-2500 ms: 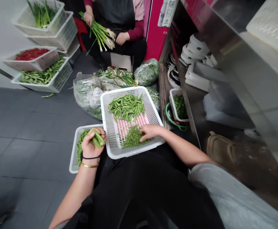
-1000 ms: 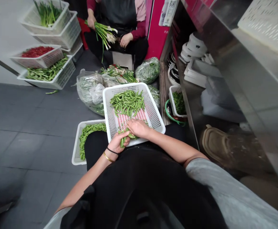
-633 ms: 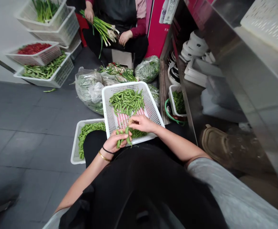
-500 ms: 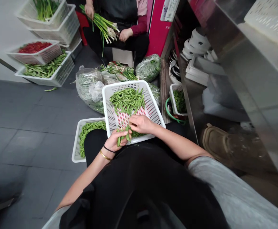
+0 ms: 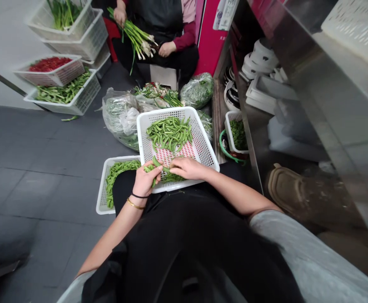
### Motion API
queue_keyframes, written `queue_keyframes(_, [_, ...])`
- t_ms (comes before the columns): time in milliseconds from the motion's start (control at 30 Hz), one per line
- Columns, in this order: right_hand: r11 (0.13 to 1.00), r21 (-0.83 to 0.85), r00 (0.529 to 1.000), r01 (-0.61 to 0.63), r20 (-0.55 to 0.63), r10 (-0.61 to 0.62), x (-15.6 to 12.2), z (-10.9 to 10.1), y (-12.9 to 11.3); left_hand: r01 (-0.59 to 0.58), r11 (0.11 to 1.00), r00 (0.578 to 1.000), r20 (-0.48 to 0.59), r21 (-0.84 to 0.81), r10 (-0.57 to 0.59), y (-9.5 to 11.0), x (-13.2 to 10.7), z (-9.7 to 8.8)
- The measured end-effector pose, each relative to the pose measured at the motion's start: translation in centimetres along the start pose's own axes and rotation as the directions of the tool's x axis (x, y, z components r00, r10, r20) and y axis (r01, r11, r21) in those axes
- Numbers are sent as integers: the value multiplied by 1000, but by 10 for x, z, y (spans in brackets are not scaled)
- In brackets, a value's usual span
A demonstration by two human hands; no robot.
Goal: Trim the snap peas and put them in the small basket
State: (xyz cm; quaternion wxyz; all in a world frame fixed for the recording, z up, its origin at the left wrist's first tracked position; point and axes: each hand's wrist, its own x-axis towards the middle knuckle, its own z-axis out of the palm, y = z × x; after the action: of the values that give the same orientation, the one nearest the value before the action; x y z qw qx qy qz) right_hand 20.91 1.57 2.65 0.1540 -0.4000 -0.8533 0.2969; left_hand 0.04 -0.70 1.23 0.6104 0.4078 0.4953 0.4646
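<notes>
A white perforated basket (image 5: 207, 148) rests on my lap with a heap of green pea pods (image 5: 170, 133) at its far end and green trimmings (image 5: 170, 176) at its near edge. My left hand (image 5: 144, 180) is closed round a few pea pods (image 5: 152, 165) over the basket's near left rim. My right hand (image 5: 186, 167) pinches at the tip of one of those pods, just above the trimmings. A second white basket (image 5: 103, 192) with pea pods sits on the floor to my left.
Another person (image 5: 168, 29) sits opposite holding a bunch of scallions (image 5: 136, 38). Plastic bags of greens (image 5: 122, 119) lie on the floor between us. Stacked baskets (image 5: 67, 80) of vegetables stand at the left. A steel shelf unit (image 5: 297, 109) with dishes runs along the right.
My left hand came back from the floor basket to the lap basket holding pods. My right hand left the trimmings and now pinches a pod's tip beside it.
</notes>
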Motion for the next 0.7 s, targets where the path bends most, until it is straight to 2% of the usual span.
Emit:
queue_keyframes(67, [994,-105,996,43,84,-34,4,8,-5,-131,983,987,-78,127,142,9,-6,-3])
queue_keyframes(100, [989,-135,994,67,96,-55,5,10,-6,-195,965,974,-78,175,211,13,-9,-4])
queue_keyframes(167, [982,-134,990,131,73,-122,6,11,-5,-258,938,966,47,230,255,16,-9,-4])
queue_keyframes(233, [980,-85,984,178,15,-177,9,8,-2,-255,922,960,194,292,204,14,-1,-1])
queue_keyframes(267, [982,-59,983,179,-18,-180,12,5,0,-255,907,959,206,334,193,10,6,0])
queue_keyframes(333, [991,-8,988,136,-79,-136,18,-1,8,-270,869,962,80,414,260,4,24,-1])
queue_keyframes(400, [997,56,991,58,-124,-51,23,-8,20,-280,837,940,-41,470,338,1,41,-6])
queue_keyframes(500, [986,162,984,-42,-166,69,26,-18,43,-287,809,924,-76,514,376,4,55,-21])
queue_keyframes(567, [985,153,972,-85,-205,116,28,-16,54,-259,839,932,-105,479,348,6,56,-30])
queue_keyframes(633, [996,43,985,-79,-149,85,34,-3,57,-213,891,943,-154,400,294,4,53,-36])
queue_keyframes(700, [992,-124,998,-3,62,11,43,24,52,-179,926,949,-189,333,251,0,49,-38])
